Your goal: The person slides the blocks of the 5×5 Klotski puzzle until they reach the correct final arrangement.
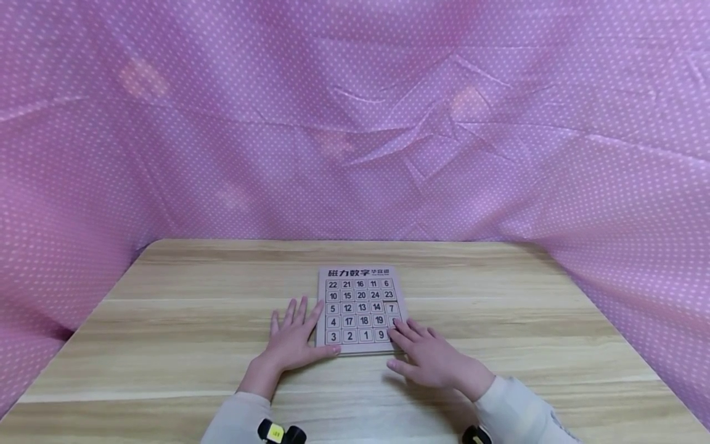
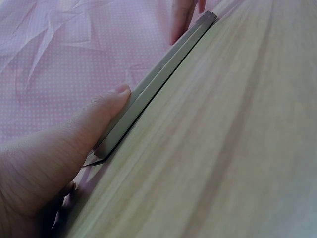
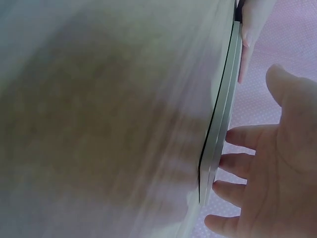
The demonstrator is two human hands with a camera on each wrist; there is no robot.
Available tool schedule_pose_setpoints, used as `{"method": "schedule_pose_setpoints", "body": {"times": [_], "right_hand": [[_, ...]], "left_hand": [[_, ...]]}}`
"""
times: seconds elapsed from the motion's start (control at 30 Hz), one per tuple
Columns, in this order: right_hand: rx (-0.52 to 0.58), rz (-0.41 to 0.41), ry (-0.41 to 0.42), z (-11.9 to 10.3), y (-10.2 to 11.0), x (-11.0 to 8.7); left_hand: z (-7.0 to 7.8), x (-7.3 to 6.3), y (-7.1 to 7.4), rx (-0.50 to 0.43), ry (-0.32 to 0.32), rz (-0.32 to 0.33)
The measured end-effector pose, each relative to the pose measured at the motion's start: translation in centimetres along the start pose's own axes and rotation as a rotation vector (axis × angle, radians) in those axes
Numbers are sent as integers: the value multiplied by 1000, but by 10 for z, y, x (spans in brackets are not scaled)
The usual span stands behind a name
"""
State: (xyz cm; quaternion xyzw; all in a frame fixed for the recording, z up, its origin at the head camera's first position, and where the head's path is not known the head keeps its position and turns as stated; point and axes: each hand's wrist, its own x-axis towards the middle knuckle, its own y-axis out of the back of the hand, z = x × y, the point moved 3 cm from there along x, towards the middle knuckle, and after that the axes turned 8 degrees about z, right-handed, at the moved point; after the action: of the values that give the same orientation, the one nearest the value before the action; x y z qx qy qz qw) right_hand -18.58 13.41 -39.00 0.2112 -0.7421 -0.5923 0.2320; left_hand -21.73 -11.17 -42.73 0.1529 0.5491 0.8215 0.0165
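A magnetic number sliding puzzle (image 1: 362,308) lies flat on the table, its numbered tiles in a square grid under a line of dark Chinese characters. My left hand (image 1: 295,344) is spread at its left side, the thumb resting on the lower left corner of the frame. In the left wrist view that thumb (image 2: 111,106) lies on the frame's front edge. At the lower right corner, my right hand (image 1: 431,361) touches the tiles with its fingertips, fingers fairly straight and thumb held off the board. These fingers partly cover the tile below the 7 and hide the corner spot.
The light wood table (image 1: 183,345) extends around the puzzle on every side. Pink dotted cloth (image 1: 355,123) hangs behind the table and along both its sides. Each sleeve has a black device (image 1: 281,432) strapped at the wrist.
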Motion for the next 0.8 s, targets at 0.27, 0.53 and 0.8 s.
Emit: {"method": "schedule_pose_setpoints", "body": {"times": [0.27,0.53,0.8], "right_hand": [[9,9,-5,1,0,4],[3,6,38,-14,-2,16],[-69,-38,137,-48,-13,41]], "left_hand": [[0,0,0,7,1,-7],[0,-1,3,-4,3,-1],[1,-1,2,0,-3,-5]]}}
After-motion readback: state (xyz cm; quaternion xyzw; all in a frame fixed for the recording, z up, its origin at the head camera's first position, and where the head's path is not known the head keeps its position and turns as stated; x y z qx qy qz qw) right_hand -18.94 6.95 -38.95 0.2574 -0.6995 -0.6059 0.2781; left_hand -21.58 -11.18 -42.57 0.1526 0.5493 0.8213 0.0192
